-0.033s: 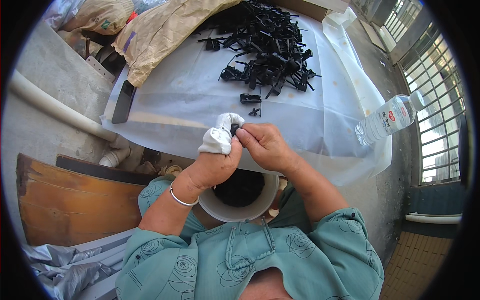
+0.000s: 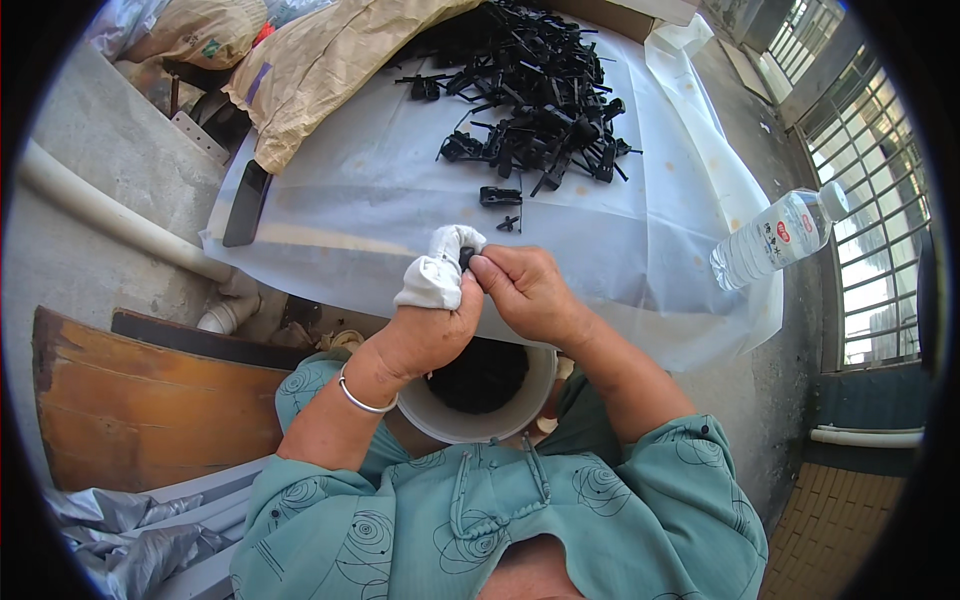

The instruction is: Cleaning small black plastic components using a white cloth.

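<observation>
My left hand [image 2: 440, 322], its fingers wrapped in a white cloth [image 2: 432, 282], is closed round a small black plastic part [image 2: 466, 258]. Against the same part, my right hand [image 2: 532, 292] pinches with thumb and forefinger; most of the part is hidden between the hands. Just beyond them on the table lie a black plastic piece [image 2: 499, 197] and a smaller cross-shaped black piece [image 2: 509, 224]. Below my hands, between my knees, a white bucket [image 2: 546, 388] holds a dark mass [image 2: 482, 378] whose pieces I cannot make out.
A heap of black plastic parts [image 2: 545, 110] covers the table's far middle, on a white sheet [image 2: 650, 240]. A water bottle [image 2: 775, 240] stands at the right. On the left lie a phone [image 2: 247, 205] and brown paper [image 2: 310, 85]. A wooden board [image 2: 150, 400] leans at lower left.
Both hands have shifted very slightly to the left, still closed together on the small black part. Everything else is unchanged.
</observation>
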Demonstrator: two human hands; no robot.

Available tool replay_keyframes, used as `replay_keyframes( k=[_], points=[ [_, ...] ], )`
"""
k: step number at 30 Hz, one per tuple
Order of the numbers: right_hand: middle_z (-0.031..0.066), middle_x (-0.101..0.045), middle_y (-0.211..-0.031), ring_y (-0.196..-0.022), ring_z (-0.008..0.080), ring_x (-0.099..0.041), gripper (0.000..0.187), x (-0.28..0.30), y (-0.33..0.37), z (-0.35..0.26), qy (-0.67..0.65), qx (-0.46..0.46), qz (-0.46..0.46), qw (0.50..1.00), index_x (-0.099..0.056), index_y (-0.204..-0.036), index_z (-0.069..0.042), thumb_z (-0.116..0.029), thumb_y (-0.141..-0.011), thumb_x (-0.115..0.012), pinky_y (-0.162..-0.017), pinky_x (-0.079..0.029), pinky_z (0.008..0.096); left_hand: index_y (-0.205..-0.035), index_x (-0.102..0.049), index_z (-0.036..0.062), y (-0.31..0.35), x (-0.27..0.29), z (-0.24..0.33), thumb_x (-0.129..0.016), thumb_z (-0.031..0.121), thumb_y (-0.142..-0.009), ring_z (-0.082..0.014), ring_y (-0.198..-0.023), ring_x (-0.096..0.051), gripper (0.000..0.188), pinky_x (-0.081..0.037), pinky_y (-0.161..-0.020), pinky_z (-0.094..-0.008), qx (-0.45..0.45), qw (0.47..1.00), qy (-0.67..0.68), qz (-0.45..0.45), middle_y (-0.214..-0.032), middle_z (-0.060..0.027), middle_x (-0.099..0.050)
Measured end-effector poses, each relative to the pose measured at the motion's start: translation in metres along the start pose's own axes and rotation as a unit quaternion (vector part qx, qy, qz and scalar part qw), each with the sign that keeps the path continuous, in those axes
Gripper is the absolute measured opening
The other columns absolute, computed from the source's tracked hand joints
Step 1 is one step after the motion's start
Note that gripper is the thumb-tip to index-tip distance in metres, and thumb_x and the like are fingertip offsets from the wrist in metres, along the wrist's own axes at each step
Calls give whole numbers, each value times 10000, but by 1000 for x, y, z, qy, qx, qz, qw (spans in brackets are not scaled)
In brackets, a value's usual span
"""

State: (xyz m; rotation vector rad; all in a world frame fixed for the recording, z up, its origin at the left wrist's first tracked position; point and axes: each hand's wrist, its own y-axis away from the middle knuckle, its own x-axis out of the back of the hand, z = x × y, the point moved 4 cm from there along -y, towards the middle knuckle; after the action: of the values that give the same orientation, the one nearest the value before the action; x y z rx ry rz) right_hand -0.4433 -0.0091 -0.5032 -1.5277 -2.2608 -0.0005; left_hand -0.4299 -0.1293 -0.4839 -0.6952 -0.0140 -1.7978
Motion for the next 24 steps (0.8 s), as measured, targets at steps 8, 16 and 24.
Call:
replay_keyframes(
  k=[8, 16, 24],
  points=[
    [110, -456, -574, -499, 184, -381, 247, 40, -4, 1, 53, -47, -52, 996, -520, -704, 5, -171, -876, -534, -504, -372, 300, -1107, -505, -1, 2, 19, 11, -567, 135, -803, -358, -822, -566, 339, -463, -735, -375, -38, 971, -204, -120, -935, -193, -581],
    [157, -573, -678, -606, 323, -557, 118, 59, -11, 25, 308, 71, 174, 933, -560, -916, -42, -102, -819, -533, -572, -438, 406, -1028, -582, 43, -43, -26, -13, -603, 179, -792, -335, -841, -574, 273, -474, -745, -384, -78, 944, -320, 8, -957, -172, -586],
    [125, -631, -752, -686, 322, -607, 248, 50, -26, 40, 446, -18, 68, 892, -529, -1083, -120, -146, -852, -442, -591, -474, 432, -778, -573, 56, -25, 17, -13, -530, 63, -726, -347, -706, -576, 68, -484, -627, -409, -49, 913, -405, -28, -765, -172, -572]
  ],
)
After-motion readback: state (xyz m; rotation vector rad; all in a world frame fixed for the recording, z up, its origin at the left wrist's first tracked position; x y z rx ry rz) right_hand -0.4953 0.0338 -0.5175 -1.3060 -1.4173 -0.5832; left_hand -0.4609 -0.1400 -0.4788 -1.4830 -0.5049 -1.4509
